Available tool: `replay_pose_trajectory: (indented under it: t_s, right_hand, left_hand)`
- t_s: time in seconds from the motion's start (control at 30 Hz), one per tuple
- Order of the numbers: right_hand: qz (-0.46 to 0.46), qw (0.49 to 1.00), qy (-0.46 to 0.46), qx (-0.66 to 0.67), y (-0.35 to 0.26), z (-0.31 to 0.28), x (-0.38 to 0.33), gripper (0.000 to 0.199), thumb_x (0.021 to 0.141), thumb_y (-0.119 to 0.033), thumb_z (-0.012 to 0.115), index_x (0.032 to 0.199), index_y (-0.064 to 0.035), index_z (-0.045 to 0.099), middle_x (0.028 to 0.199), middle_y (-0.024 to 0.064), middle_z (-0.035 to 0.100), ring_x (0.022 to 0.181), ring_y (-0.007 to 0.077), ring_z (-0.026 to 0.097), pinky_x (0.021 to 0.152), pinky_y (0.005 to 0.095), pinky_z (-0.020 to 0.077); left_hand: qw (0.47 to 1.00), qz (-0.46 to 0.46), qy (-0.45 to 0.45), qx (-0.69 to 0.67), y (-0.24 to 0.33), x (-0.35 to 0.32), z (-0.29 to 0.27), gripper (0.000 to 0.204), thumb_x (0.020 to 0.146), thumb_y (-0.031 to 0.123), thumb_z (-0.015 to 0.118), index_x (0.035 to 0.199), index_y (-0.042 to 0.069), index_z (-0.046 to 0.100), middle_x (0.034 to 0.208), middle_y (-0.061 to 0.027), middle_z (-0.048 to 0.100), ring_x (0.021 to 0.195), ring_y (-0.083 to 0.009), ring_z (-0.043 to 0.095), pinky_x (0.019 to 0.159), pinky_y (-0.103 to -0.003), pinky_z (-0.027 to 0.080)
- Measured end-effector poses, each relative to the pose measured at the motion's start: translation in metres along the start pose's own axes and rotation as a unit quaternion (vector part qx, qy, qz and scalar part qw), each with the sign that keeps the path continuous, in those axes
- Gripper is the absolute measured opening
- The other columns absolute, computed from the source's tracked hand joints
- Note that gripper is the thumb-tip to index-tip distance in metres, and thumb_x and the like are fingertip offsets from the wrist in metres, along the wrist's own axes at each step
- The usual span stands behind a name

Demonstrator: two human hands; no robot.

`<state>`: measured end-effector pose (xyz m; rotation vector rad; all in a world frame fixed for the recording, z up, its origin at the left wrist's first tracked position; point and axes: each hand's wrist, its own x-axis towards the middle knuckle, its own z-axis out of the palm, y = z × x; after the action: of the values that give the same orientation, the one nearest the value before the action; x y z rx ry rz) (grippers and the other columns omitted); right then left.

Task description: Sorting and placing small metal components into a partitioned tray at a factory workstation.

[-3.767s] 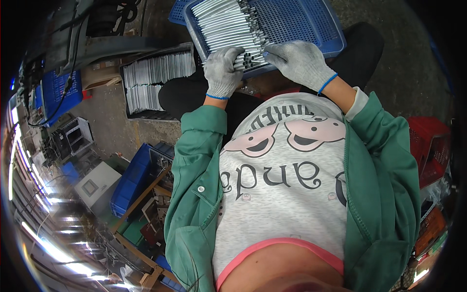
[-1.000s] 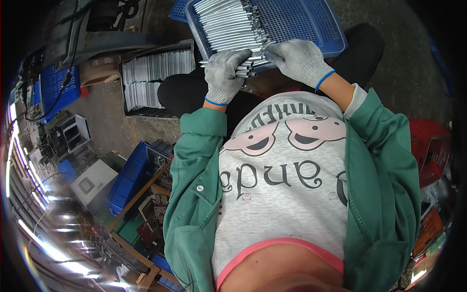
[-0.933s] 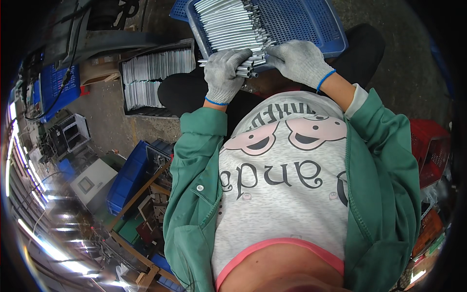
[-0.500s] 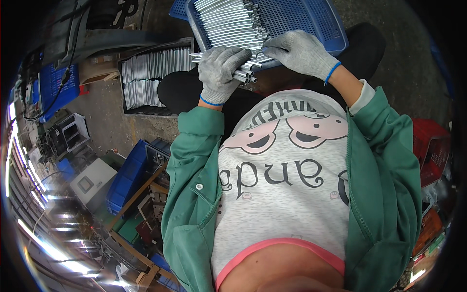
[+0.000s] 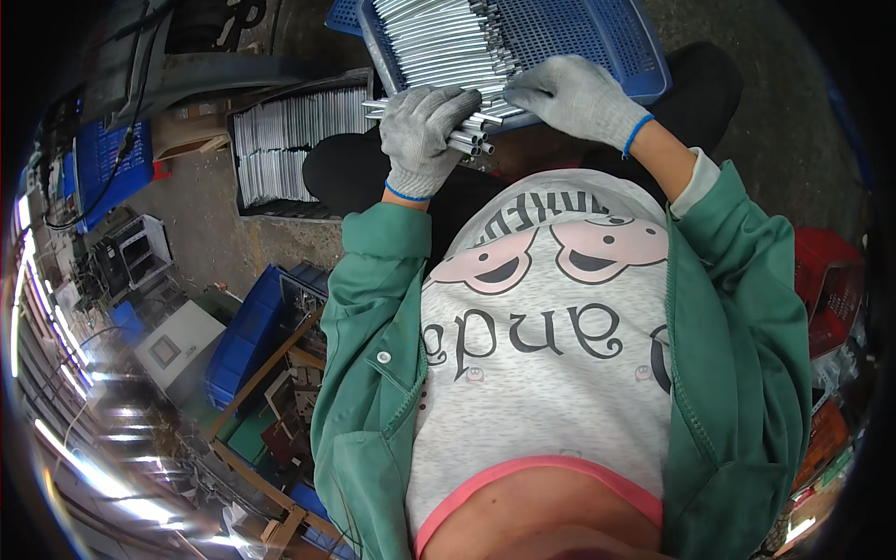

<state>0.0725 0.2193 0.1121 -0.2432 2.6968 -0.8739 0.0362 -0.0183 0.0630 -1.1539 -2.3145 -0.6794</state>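
My left hand (image 5: 420, 131), in a grey knitted glove with a blue cuff edge, is closed round a bundle of short shiny metal tubes (image 5: 469, 142). Their open ends stick out past the fingers on the right. Also gloved, my right hand (image 5: 583, 105) is beside the bundle at the near edge of a blue plastic basket (image 5: 659, 79). Its thumb and fingers are pinched together close to the tube ends, and I cannot make out what is between them. Many metal tubes (image 5: 434, 42) lie side by side in the basket's left part.
A dark crate (image 5: 280, 217) with rows of similar tubes (image 5: 271, 154) stands on the floor to the left, by my knee. Farther left are a blue bin (image 5: 245, 341) and a pale box (image 5: 179, 343). A red crate (image 5: 826, 280) stands at the right.
Very little differs. My right hand has shifted slightly at the tube ends, and my left hand keeps its hold on the bundle in nearly the same place.
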Motion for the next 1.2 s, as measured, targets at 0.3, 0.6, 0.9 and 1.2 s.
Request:
replay_pose_trajectory:
  t_s: [0.3,0.6,0.9,1.2]
  right_hand:
    - [0.011,0.999,-0.011,0.048,-0.003,-0.004,0.003,0.028,0.096,-0.027,0.064,0.111,-0.0090,0.078,0.092,0.0081,0.079,0.069,0.0203,0.071,0.072,0.0307,0.0571]
    - [0.014,0.995,-0.032,0.088,0.006,0.012,0.003,0.031,0.096,-0.031,0.065,0.113,-0.0087,0.078,0.097,0.0091,0.079,0.076,0.0234,0.073,0.077,0.0337,0.0580]
    - [0.103,0.994,-0.025,-0.021,0.029,0.025,0.002,0.035,0.096,-0.037,0.063,0.115,-0.0113,0.078,0.102,0.0092,0.078,0.084,0.0293,0.073,0.082,0.0386,0.0571]
    - [0.097,0.994,0.027,0.040,0.029,0.012,-0.006,0.034,0.097,-0.036,0.064,0.114,-0.0093,0.077,0.096,0.0092,0.079,0.079,0.0290,0.072,0.075,0.0361,0.0552]
  left_hand:
    - [0.999,-0.030,-0.007,-0.021,0.001,0.000,-0.001,0.028,0.073,0.028,0.079,0.098,0.016,0.077,0.093,0.0011,0.076,0.085,-0.0189,0.071,0.086,-0.035,0.053]
    - [0.997,-0.060,-0.044,0.002,-0.002,-0.014,0.009,0.028,0.073,0.024,0.078,0.100,0.018,0.078,0.095,0.0015,0.077,0.085,-0.0199,0.071,0.084,-0.034,0.053]
    - [0.961,-0.148,-0.217,0.082,-0.018,-0.017,0.043,0.027,0.075,0.012,0.073,0.102,0.018,0.076,0.096,0.0024,0.077,0.084,-0.0230,0.071,0.081,-0.036,0.055]
    - [0.842,-0.416,-0.217,-0.265,-0.013,0.002,0.017,0.012,0.092,0.010,0.070,0.104,0.009,0.073,0.091,-0.0021,0.075,0.074,-0.0189,0.070,0.072,-0.033,0.057]
